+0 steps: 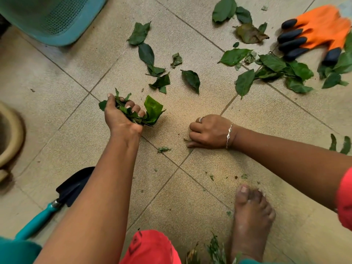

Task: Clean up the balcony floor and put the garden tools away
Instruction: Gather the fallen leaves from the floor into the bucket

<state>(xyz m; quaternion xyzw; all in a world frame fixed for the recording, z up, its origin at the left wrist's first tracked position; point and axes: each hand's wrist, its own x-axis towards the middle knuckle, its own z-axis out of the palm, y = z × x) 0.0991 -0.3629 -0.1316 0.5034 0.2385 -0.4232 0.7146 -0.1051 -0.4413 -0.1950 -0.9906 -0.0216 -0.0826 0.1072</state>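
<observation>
While your left hand (122,115) clamps leaves (152,111), your right hand (211,132) curls its fingers against the floor (171,119), hold unclear; open floor lies between them, trowel (76,185) toward its near-left corner.

Floor tiles (190,206) look matt and grainy, trowel (57,201) has a dull black blade with plastic handle, gloves (322,29) are knit cloth with rubbery fingertips.

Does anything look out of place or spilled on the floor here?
Yes. Loose leaves lie scattered across the tiled floor, thickest at upper right. An orange glove lies among them, and a trowel lies on the tiles at lower left. The left hand grips a gathered bunch.
</observation>
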